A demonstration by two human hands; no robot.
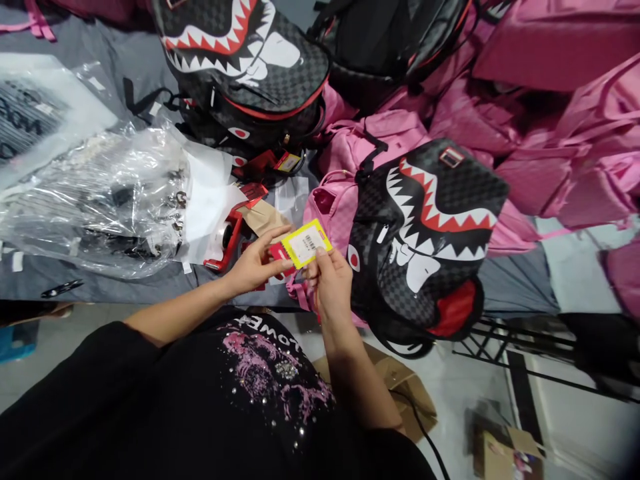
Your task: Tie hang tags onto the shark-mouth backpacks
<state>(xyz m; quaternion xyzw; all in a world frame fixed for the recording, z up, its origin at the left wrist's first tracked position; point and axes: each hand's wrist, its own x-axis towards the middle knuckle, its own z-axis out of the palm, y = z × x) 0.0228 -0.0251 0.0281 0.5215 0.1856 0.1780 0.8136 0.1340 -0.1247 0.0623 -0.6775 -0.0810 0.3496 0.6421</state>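
My left hand pinches red tags between thumb and fingers. In my right hand is the corner of a yellow price tag with a white barcode label, which overlaps the red ones. Just right of my hands lies a black checkered backpack with a red and white shark-mouth print. A small pink bag sits behind the tags, partly covered by that backpack. Left of the tags stands a red tape dispenser with a roll on it.
Clear plastic wrapping covers the left of the grey table. Another shark-print backpack lies at the back. Many pink bags are piled at the right. A black pen lies near the front edge. Cardboard boxes stand on the floor.
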